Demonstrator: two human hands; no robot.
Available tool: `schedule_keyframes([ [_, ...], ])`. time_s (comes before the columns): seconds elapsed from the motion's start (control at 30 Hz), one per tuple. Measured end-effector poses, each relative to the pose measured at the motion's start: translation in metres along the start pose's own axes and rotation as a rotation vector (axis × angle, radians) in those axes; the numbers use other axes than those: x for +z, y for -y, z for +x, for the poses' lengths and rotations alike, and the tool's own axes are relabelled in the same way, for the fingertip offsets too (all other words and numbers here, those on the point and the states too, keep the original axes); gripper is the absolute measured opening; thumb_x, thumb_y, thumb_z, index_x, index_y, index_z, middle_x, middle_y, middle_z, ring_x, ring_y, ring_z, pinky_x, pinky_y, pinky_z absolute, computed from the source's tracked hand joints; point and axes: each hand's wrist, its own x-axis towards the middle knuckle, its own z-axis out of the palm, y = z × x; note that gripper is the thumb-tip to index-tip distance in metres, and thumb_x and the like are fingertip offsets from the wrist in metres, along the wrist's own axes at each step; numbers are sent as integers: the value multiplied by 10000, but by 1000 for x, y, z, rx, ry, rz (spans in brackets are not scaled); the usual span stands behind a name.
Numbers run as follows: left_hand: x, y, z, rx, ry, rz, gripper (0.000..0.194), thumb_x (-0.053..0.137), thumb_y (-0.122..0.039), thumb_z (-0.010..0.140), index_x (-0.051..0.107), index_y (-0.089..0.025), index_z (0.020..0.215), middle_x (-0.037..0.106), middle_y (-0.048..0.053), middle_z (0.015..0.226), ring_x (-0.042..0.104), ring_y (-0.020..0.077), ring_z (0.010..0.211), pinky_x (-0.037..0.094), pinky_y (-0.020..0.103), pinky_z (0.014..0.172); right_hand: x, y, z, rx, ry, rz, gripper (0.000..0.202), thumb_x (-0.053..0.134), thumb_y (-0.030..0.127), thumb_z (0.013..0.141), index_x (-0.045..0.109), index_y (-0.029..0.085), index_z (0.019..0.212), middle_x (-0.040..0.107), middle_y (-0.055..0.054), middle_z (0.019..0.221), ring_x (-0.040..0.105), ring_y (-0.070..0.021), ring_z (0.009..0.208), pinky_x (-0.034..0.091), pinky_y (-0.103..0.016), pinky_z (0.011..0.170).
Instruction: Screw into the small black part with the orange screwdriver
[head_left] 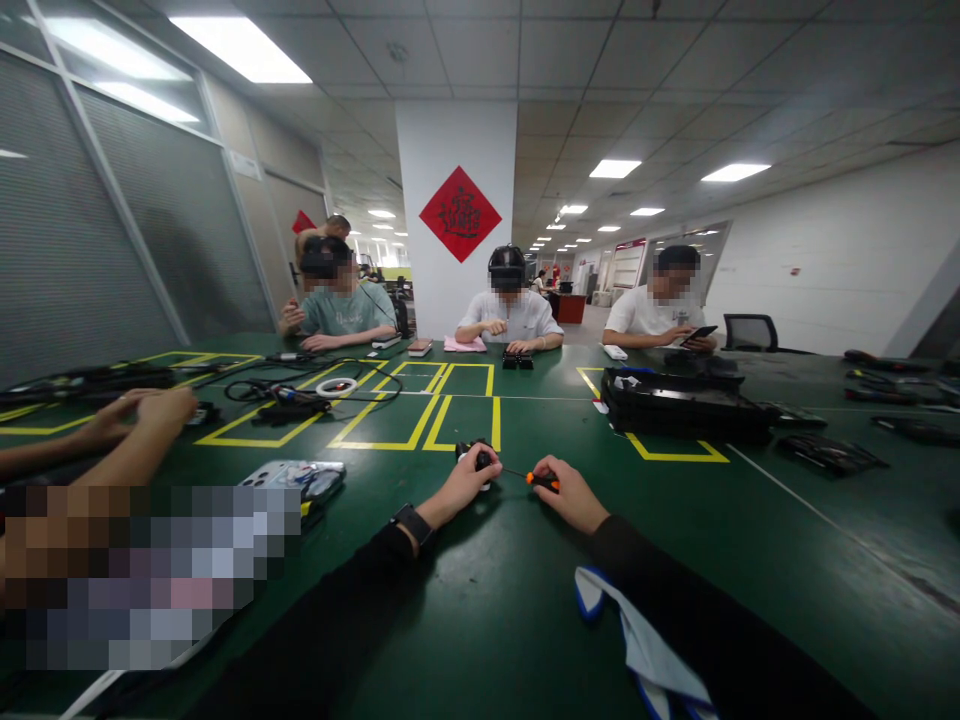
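Observation:
My right hand is closed round the orange and black handle of a screwdriver. Its thin shaft points left toward a small black part, whose exact kind I cannot make out. That part is gripped in the fingers of my left hand, just above the green table. Whether the screwdriver's tip touches the part is too small to tell. A dark watch sits on my left wrist. Beside my right forearm lies a pale cloth with blue edging.
Yellow tape outlines mark the green table. Black cables and a white coil lie at left; a long black housing at right. Another person's hands are at far left. Several people sit opposite.

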Motion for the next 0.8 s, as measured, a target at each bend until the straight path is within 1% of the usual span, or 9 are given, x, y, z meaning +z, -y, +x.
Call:
schedule_keyframes([
  [0.1, 0, 0, 0, -7, 1, 1, 187, 549, -301, 694, 507, -176, 827, 535, -15, 742, 506, 97, 655, 411, 230, 653, 0, -1, 1, 23, -5, -7, 165, 521, 255, 743, 573, 180, 881, 563, -29, 841, 499, -148, 815, 387, -277, 747],
  [0.23, 1, -1, 0, -29, -17, -3, 194, 556, -304, 688, 510, -174, 824, 539, -15, 722, 509, 99, 655, 414, 235, 654, 0, -3, 2, 29, 17, -53, 215, 427, 266, 807, 610, 166, 754, 568, -36, 782, 491, -150, 797, 373, -283, 756],
  [0.3, 1, -1, 0, -28, -20, -8, 197, 557, -310, 689, 510, -174, 824, 542, -16, 718, 511, 98, 650, 415, 235, 650, 0, -3, 2, 22, 17, -66, 209, 433, 259, 801, 609, 166, 739, 565, -33, 770, 489, -150, 783, 372, -282, 745],
  [0.5, 1, 1, 0, -32, -9, -25, 216, 532, -350, 712, 506, -176, 837, 539, -19, 675, 528, 103, 641, 415, 230, 623, -2, -1, 1, -11, -12, -51, 108, 511, 232, 743, 581, 177, 803, 563, -24, 800, 489, -151, 786, 376, -279, 730],
  [0.63, 1, 2, 0, -33, -7, -17, 222, 541, -349, 705, 505, -177, 841, 541, -19, 686, 530, 102, 646, 415, 229, 623, 0, -2, 1, 26, -12, -29, 144, 553, 229, 703, 566, 175, 835, 559, -18, 804, 495, -147, 766, 385, -275, 708],
  [0.7, 0, 2, 0, -30, -1, -12, 223, 537, -350, 708, 504, -179, 847, 540, -19, 683, 527, 101, 639, 413, 227, 614, 0, -2, 1, 32, -9, -24, 154, 546, 244, 713, 568, 178, 851, 563, -19, 813, 494, -149, 780, 384, -275, 715],
  [0.8, 0, 3, 0, -24, 3, -9, 225, 533, -354, 711, 503, -181, 850, 540, -20, 680, 528, 101, 632, 414, 227, 607, 0, -1, 1, 31, -1, -29, 154, 474, 263, 772, 587, 177, 833, 567, -28, 814, 491, -152, 799, 378, -279, 732],
])
